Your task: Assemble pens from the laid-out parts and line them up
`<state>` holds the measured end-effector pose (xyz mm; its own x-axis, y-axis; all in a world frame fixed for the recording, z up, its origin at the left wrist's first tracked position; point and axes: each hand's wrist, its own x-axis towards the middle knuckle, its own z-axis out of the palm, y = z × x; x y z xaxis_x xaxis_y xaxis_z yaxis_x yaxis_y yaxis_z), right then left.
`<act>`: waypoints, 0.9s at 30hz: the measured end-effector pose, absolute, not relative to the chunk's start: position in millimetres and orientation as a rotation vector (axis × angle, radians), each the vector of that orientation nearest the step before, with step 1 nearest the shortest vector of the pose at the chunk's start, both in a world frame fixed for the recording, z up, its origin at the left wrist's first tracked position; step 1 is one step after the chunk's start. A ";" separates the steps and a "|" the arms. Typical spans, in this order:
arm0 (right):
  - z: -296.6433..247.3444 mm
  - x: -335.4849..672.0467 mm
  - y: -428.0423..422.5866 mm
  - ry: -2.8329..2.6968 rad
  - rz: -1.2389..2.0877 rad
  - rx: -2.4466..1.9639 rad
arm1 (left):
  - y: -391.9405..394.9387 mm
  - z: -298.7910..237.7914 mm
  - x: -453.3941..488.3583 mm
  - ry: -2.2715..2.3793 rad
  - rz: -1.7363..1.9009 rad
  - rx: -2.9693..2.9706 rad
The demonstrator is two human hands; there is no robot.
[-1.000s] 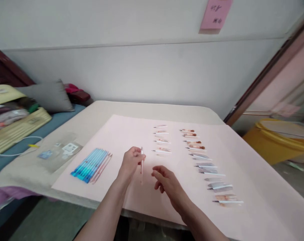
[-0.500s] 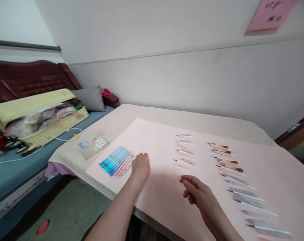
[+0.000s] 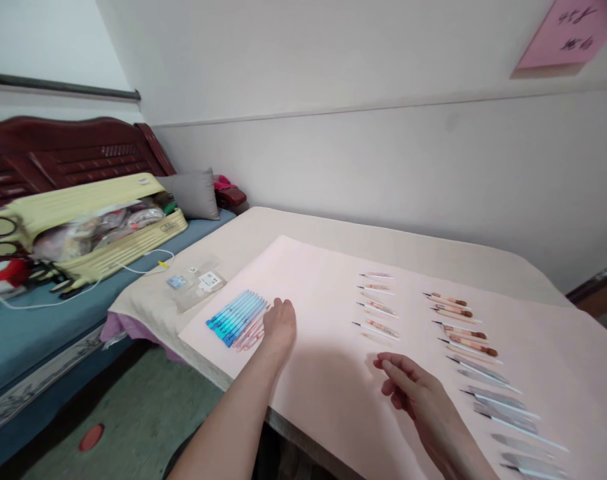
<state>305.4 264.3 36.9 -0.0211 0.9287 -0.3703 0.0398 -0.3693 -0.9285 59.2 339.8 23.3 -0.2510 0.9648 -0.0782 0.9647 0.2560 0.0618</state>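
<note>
Several blue pens (image 3: 236, 319) lie side by side on the pale pink sheet, with pink pens (image 3: 248, 335) at their right side. My left hand (image 3: 280, 323) is at the right edge of the pink pens, its fingers curled downward. Its fingertips are partly hidden, so what they hold, if anything, is unclear. Over the sheet to the right hovers my right hand (image 3: 416, 387), loosely curled, its fingers somewhat apart and nothing visible in them. Beyond it lies a column of slim pens with patterned pieces (image 3: 381, 308).
Farther right runs a longer column of pens with brown-ended pieces (image 3: 458, 331) and grey pieces (image 3: 506, 400). Clear plastic packaging (image 3: 196, 283) rests at the table's left. A bed holds a yellow open case (image 3: 98, 200) and a grey pillow (image 3: 196, 193). A white wall stands behind.
The view has turned slightly left, shifting the scene rightward. My left hand has come closer to the pink pens and covers part of them. My right hand keeps its loose curl.
</note>
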 end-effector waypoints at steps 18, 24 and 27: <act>49.4 309.2 263.0 -1.034 1.457 -1.481 | 339.1 23.1 44.4 2.500 0.011 1.735; 38.4 323.1 276.9 -1.184 1.233 -1.514 | 337.7 34.6 62.9 2.396 0.097 1.819; 31.1 334.8 287.2 -1.394 0.938 -1.662 | 336.1 34.0 88.8 2.156 0.323 1.853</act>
<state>334.8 287.2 31.1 0.1347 0.9888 -0.0642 0.4317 -0.1169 -0.8944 88.8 336.1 34.0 -0.1385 0.9882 -0.0653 0.9258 0.1526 0.3458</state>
